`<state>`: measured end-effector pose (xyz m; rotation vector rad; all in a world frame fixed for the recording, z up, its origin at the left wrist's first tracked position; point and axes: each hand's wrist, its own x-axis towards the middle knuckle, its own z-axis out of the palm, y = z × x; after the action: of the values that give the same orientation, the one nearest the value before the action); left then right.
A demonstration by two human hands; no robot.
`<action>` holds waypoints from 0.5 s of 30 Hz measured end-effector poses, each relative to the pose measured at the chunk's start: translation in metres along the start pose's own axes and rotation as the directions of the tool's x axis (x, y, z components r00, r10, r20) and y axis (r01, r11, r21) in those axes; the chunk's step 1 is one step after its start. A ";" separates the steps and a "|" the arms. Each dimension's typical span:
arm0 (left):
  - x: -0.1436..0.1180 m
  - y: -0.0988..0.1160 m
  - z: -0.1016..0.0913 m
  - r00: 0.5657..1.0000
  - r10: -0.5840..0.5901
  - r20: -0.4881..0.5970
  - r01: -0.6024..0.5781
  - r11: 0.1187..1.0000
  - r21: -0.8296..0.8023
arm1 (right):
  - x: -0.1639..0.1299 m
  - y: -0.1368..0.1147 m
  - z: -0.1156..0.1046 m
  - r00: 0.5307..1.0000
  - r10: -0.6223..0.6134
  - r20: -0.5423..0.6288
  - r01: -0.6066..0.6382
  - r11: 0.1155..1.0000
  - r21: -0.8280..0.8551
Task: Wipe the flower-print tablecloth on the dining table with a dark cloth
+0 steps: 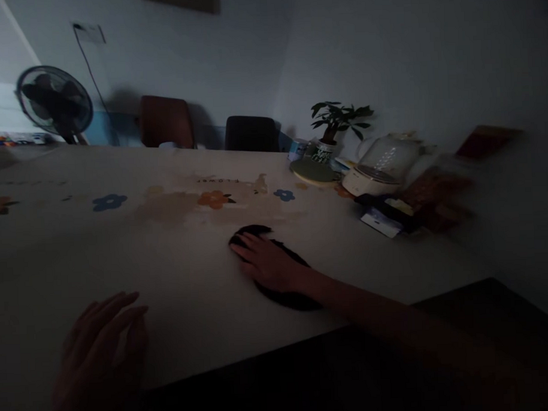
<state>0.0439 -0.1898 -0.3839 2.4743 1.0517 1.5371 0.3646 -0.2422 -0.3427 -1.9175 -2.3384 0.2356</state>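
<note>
In the head view, the scene is dim and slightly blurred. The right hand (pixel 267 262) lies palm-down on a dark cloth (pixel 276 271) that is spread flat on the table (pixel 123 253), fingers extended and slightly spread, pressing the cloth rather than pinching it; that flat, open press looks suited to keeping the cloth against the tabletop. The cloth sits near the table's front edge, a little right of the middle, with part of it showing beyond the fingertips and part behind the wrist.

The left hand (pixel 101 349) is at the table's front edge, well apart from the cloth, open with fingers loosely together; it holds nothing, and whether it rests on the surface or hovers just above it I cannot tell. It looks placed as a brace.

The tabletop bears printed flowers: a blue one (pixel 109 201) and an orange one (pixel 214 199) lie beyond the cloth. At the table's far right corner stand a glass kettle (pixel 383 164), a potted plant (pixel 336 128) and a round green mat (pixel 313 171), crowded against the wall, away from the cloth. Behind the table's far edge stand two chairs (pixel 167 122); a fan (pixel 55 104) stands off its far left end.
</note>
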 end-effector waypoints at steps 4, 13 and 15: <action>0.005 -0.001 0.000 0.988 0.151 -0.035 -0.150 0.988 0.026 | 0.066 -0.037 0.007 0.985 -0.175 0.001 0.175 0.984 -0.043; 0.001 -0.006 -0.006 0.989 0.095 -0.113 -0.089 0.995 0.054 | 0.195 -0.162 0.044 0.821 -0.568 0.065 0.541 0.734 -0.411; 0.001 -0.007 -0.006 0.988 0.109 -0.109 -0.106 0.994 0.035 | 0.210 -0.174 0.050 0.808 -0.585 0.068 0.555 0.718 -0.419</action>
<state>0.0358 -0.1858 -0.3826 2.5301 0.9762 1.7194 0.1469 -0.0722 -0.3619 -1.1634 -2.9626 -0.4244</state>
